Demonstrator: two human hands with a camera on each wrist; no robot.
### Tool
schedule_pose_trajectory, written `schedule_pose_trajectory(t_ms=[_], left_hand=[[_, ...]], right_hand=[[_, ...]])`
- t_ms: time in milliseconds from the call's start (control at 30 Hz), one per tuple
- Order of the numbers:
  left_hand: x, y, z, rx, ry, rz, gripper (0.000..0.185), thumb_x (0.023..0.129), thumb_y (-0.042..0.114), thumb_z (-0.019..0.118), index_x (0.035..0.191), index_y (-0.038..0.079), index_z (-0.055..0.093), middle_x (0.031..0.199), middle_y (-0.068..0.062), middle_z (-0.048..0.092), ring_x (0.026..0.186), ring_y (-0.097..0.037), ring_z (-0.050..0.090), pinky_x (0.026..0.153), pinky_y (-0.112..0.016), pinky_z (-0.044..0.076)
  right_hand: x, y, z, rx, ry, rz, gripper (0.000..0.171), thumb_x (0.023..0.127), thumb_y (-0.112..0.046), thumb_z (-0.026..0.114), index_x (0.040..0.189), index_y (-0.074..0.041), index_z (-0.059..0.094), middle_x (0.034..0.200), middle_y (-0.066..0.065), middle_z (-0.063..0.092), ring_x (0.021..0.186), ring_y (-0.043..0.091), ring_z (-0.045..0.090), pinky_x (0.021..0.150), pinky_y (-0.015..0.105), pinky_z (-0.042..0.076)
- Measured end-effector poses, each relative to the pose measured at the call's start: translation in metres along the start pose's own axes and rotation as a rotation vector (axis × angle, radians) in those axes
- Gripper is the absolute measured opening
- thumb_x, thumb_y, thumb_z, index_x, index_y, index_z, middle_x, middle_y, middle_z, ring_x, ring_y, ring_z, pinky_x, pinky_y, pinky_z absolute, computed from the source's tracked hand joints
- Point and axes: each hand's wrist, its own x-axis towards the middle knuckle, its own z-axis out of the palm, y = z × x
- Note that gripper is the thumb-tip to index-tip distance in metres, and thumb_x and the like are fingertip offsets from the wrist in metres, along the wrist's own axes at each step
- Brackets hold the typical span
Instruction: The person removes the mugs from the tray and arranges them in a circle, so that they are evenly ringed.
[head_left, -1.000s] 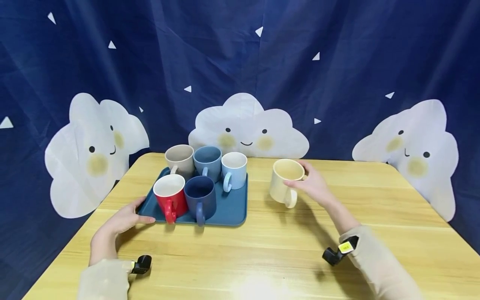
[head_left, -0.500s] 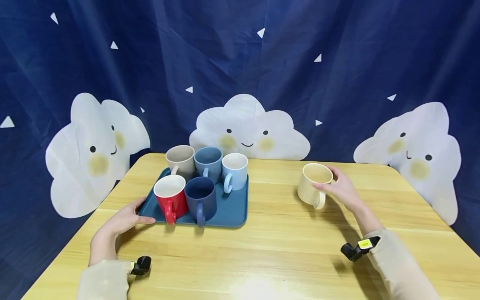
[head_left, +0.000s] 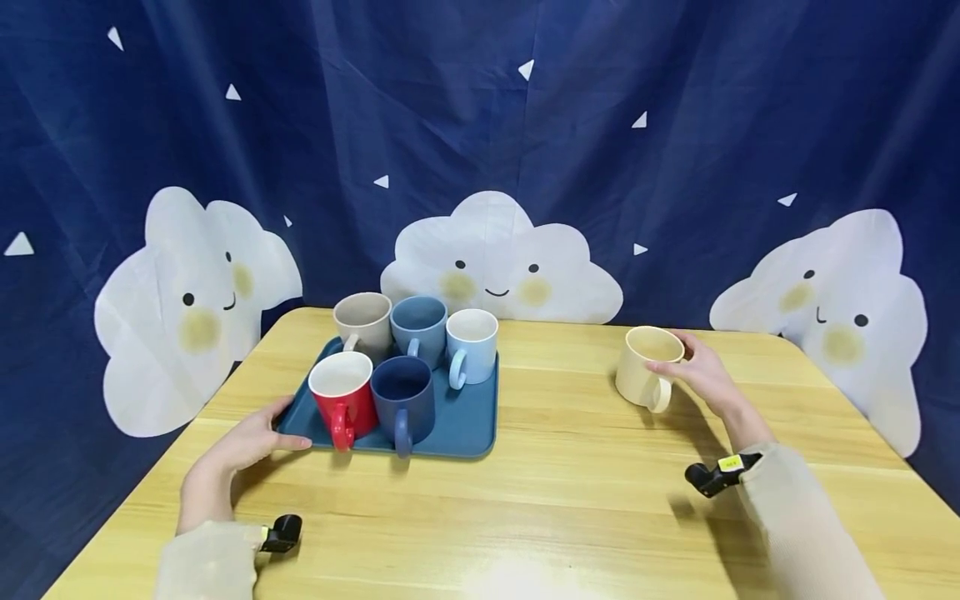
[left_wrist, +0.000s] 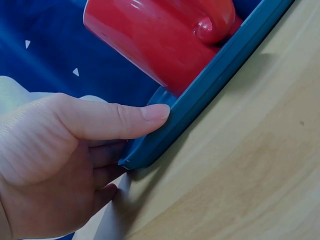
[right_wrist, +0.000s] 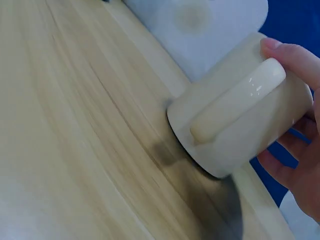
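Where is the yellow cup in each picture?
Head: the cream-yellow cup is right of middle, gripped by the right hand.
Left wrist: not in it.
Right wrist: cup at right, handle toward the camera, base near the table.
Shared landmark: the wooden table.

Bright even light, glare on table, wrist views blurred
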Motion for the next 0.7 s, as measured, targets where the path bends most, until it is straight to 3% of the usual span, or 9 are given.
schedule_pose_trajectory(t_ms=[133,267,400,533,700], left_hand=[[-0.001,0.001,-0.002,0.009,0.004,0.007,0.1,0.078,0.026,0.073,0.143,-0.012,0.007,0.142,-0.04,0.012,0.122,-0.052,0.023,0.097,-0.067,0.022],[-0.002,0.0,-0.002,0.008,0.006,0.011,0.098,0.079,0.024,0.073,0.142,-0.013,0.008,0.141,-0.04,0.013,0.121,-0.052,0.023,0.096,-0.067,0.022],[-0.004,-0.001,-0.001,0.021,0.004,0.0,0.099,0.079,0.025,0.073,0.142,-0.013,0.007,0.141,-0.041,0.013,0.12,-0.053,0.023,0.096,-0.068,0.023],[-0.003,-0.001,0.0,0.029,0.004,-0.009,0.1,0.079,0.027,0.073,0.143,-0.012,0.006,0.141,-0.041,0.011,0.121,-0.053,0.022,0.096,-0.068,0.022],[-0.001,0.0,0.0,0.024,0.005,-0.006,0.1,0.079,0.027,0.073,0.143,-0.012,0.006,0.141,-0.041,0.011,0.122,-0.054,0.02,0.096,-0.069,0.02]], right_hand=[[0.002,0.005,-0.004,0.024,-0.023,0.002,0.064,0.085,-0.017,0.068,0.136,0.005,0.037,0.122,0.022,0.049,0.102,0.018,0.049,0.077,0.012,0.04],[0.005,0.006,-0.005,0.054,-0.074,0.02,0.069,0.086,-0.016,0.065,0.14,0.006,0.028,0.131,0.024,0.042,0.116,0.027,0.041,0.082,0.012,0.036],[0.009,0.008,-0.004,0.113,-0.087,0.068,0.073,0.087,-0.015,0.064,0.141,0.008,0.02,0.131,0.024,0.039,0.111,0.018,0.044,0.083,0.014,0.036],[0.01,0.012,-0.002,0.142,-0.059,0.063,0.068,0.087,-0.013,0.064,0.137,0.009,0.025,0.124,0.019,0.044,0.101,0.005,0.045,0.082,0.014,0.037],[0.01,0.012,-0.003,0.128,-0.035,0.021,0.063,0.087,-0.014,0.064,0.136,0.008,0.031,0.123,0.019,0.045,0.107,0.012,0.044,0.082,0.012,0.036]])
